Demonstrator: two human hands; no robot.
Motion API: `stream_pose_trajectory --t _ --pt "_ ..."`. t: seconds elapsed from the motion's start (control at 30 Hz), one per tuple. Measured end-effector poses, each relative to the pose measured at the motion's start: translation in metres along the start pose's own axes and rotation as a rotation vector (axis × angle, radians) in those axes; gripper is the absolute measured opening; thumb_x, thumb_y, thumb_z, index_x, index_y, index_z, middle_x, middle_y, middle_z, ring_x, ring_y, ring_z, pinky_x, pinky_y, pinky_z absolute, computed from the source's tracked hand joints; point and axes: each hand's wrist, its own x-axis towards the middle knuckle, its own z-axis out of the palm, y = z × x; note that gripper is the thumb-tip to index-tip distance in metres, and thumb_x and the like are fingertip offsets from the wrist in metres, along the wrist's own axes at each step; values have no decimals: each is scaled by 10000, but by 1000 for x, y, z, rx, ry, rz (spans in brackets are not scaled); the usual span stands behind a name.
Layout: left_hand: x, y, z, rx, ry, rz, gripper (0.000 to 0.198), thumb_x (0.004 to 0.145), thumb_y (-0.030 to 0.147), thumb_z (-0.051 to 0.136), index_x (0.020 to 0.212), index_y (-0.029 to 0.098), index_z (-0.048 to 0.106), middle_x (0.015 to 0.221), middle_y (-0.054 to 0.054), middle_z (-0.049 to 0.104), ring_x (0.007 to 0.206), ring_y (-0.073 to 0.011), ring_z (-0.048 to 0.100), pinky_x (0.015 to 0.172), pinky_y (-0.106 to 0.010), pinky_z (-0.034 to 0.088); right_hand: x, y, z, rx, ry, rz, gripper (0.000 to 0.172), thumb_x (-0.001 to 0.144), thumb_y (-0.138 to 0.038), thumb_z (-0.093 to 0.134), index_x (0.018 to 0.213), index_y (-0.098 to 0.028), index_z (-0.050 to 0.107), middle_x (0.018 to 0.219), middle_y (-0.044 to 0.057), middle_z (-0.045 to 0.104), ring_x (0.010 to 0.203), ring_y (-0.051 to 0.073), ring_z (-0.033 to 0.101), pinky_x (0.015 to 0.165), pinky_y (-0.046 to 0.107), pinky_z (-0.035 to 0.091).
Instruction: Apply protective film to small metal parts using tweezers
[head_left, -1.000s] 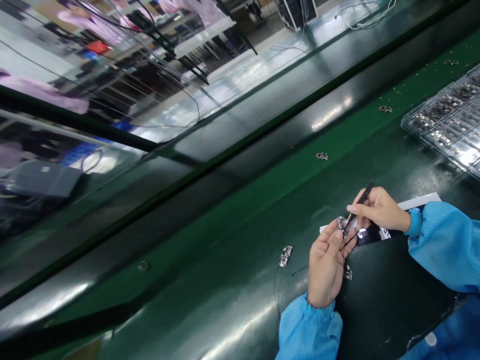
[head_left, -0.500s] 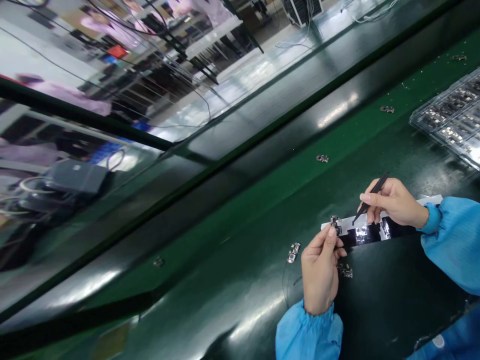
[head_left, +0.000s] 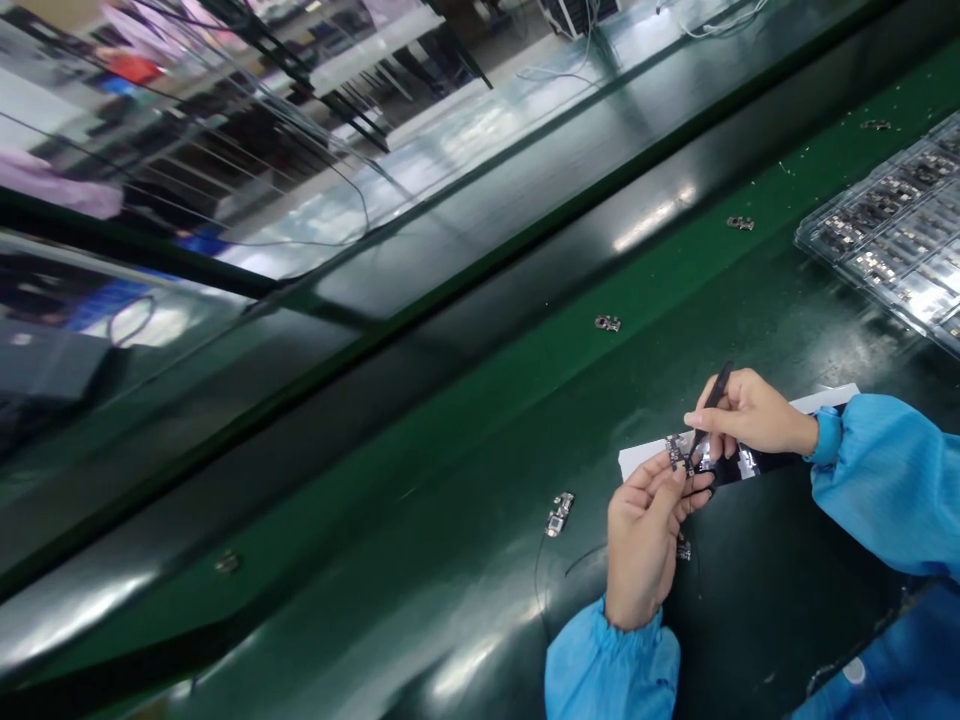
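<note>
My left hand (head_left: 645, 530) pinches a small circuit board (head_left: 677, 452) between thumb and fingers. In my right hand (head_left: 750, 410) is a black pen-like tool (head_left: 718, 398), perhaps tweezers, whose lower tip meets the board or lies just in front of it. Under both hands runs a white strip (head_left: 641, 457) with black and shiny patches. A second circuit board (head_left: 683, 547) lies on the mat, partly hidden behind my left hand. Left of that hand rests another board (head_left: 559, 514) with a thin dark wire trailing from it.
A clear plastic tray (head_left: 832, 250) holding rows of small boards stands at the right. Several loose boards, such as one board (head_left: 607, 323), lie along the green strip (head_left: 525, 370). A metal ledge (head_left: 480, 240) crosses behind; people in pink work beyond it.
My right hand has brought the black tool down and left, to the board in my left hand. That board is now tilted differently. The whole view has swung to the right.
</note>
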Motion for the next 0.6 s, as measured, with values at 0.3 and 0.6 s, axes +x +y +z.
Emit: stream_pose_trajectory --t 0.3,0.6 --pt "-1 1 1 10 -9 4 295 697 196 706 970 117 627 845 -52 689 736 -149 662 642 -233 537 0 -3 -1 -2 -30 10 332 640 -377 734 665 -114 534 454 -9 596 374 94 566 318 143 426" --pt "-1 2 0 28 25 -5 290 661 197 727 921 116 625 843 -49 685 725 -146 659 655 -238 534 3 0 1 36 -26 34 349 618 -376 750 662 -117 521 462 -1 607 374 100 572 311 142 420"
